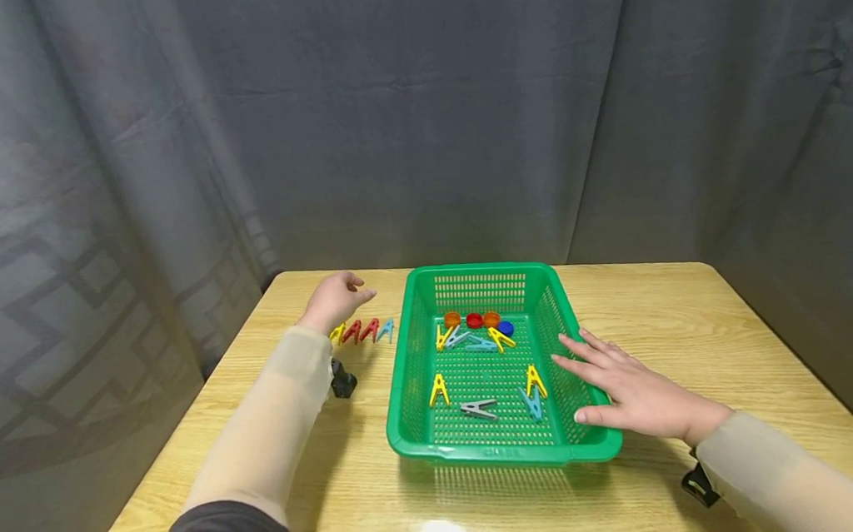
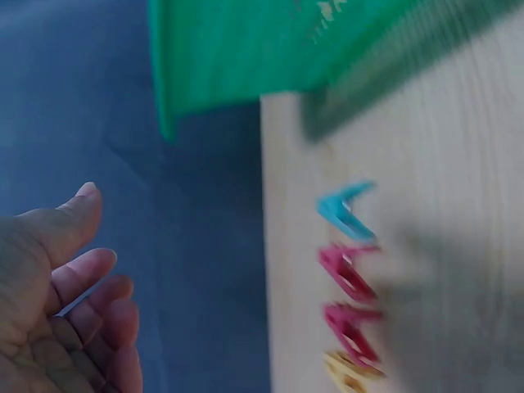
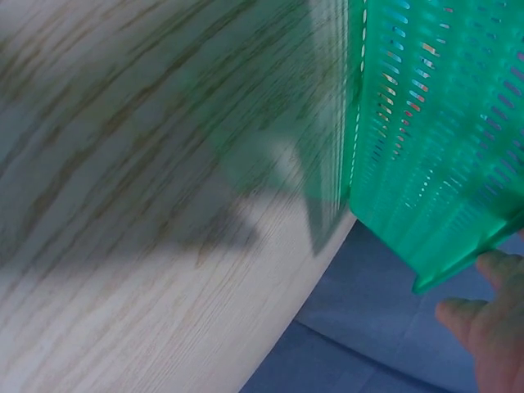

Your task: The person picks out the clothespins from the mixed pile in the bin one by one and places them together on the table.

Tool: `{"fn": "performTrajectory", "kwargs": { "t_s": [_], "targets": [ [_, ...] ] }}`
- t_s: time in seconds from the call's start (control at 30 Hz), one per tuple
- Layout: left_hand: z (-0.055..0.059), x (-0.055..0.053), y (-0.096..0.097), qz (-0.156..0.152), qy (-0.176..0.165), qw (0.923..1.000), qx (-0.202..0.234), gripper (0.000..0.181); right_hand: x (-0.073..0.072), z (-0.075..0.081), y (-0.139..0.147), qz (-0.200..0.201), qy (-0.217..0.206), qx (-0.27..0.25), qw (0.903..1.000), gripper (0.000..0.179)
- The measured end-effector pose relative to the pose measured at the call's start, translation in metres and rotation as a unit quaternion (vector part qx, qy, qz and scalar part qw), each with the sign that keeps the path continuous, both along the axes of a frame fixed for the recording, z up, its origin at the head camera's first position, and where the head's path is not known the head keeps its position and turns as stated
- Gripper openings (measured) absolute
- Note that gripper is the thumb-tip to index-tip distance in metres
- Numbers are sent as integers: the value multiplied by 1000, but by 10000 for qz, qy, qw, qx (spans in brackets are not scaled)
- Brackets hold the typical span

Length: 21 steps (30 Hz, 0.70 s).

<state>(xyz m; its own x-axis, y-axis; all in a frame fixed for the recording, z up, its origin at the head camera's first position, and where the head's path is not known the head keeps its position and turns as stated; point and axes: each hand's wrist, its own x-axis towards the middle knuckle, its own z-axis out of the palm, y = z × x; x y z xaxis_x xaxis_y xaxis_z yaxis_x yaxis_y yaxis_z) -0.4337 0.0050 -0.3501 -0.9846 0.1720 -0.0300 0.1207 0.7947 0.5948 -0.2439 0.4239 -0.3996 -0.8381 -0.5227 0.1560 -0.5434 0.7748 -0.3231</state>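
Note:
A green plastic basket [image 1: 486,453] stands on the table, with clothespins and bottle caps on its floor. My left hand [image 1: 333,300] hovers left of it, fingers loosely bent and nothing held. Below that hand lies a row of clothespins: a light blue one [image 2: 347,210], two red ones [image 1: 371,331] and a yellow one [image 2: 352,372]. My right hand [image 1: 632,392] is spread over the basket's right rim, fingers straight; in the right wrist view its fingertips [image 3: 495,266] meet the rim. Inside are yellow clothespins [image 1: 439,389], light blue ones [image 1: 531,404] and a grey one [image 1: 477,410].
Orange caps [image 1: 452,320], a red cap [image 1: 473,321] and a blue cap [image 1: 505,328] sit at the basket's far end. The wooden table [image 1: 663,306] extends on both sides, and a grey curtain [image 1: 416,133] hangs behind its back edge.

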Motion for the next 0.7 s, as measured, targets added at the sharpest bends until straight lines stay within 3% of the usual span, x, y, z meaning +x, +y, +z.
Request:
{"fn": "performTrajectory", "kwargs": {
  "t_s": [0.33, 0.7],
  "targets": [
    [29, 19, 40, -695, 298, 9971, -18, 44, 0, 1, 1, -8, -42, -21, 10000, 72],
    [45, 46, 84, -1718, 444, 9836, -316, 41, -1, 0, 1, -24, -53, -28, 10000, 71]
  ]
}}
